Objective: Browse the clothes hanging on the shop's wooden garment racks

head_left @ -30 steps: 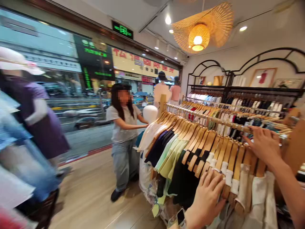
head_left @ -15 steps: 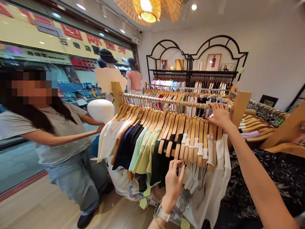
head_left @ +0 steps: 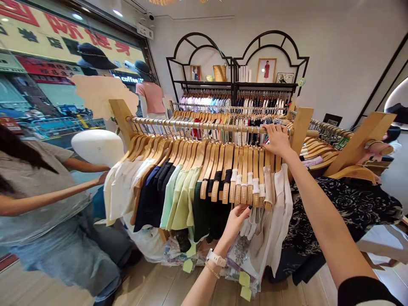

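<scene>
Left hand (head_left: 233, 223) narrower than before, grip unclear, by wooden hangers (head_left: 237, 193); right hand (head_left: 277, 139) still wide across rail (head_left: 181, 123)

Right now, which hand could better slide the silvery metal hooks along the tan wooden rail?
Probably the right hand: it's at the rail, near the hooks. The left hand is lower, by the bottoms of the tan wooden hangers.
</scene>
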`<move>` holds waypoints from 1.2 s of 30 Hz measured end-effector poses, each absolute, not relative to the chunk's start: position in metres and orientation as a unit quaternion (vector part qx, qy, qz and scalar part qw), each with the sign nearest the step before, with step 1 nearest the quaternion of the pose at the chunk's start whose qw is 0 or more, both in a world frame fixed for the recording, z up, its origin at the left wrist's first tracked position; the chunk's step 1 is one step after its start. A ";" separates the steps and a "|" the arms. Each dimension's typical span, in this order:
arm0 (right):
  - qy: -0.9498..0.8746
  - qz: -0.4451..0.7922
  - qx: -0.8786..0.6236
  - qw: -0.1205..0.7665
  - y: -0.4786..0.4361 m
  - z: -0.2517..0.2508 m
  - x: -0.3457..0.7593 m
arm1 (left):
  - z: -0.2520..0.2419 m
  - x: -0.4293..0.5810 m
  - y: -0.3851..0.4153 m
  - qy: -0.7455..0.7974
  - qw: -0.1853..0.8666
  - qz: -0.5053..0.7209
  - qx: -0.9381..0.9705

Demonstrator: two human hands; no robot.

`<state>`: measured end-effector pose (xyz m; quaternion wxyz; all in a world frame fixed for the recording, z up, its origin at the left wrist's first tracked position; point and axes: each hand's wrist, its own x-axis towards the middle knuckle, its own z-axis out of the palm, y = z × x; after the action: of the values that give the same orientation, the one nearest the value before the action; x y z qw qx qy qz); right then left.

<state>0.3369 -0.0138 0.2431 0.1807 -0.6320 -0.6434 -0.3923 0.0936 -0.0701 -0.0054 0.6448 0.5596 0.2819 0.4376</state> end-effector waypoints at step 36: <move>-0.639 -0.351 -0.665 0.161 -0.015 0.249 0.332 | -0.003 0.109 -0.086 0.313 0.644 0.525 0.460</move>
<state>0.3320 -0.0147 0.2491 0.1607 -0.6648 -0.6394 -0.3512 0.1092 -0.0857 -0.0031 0.6442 0.4603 0.3131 0.5245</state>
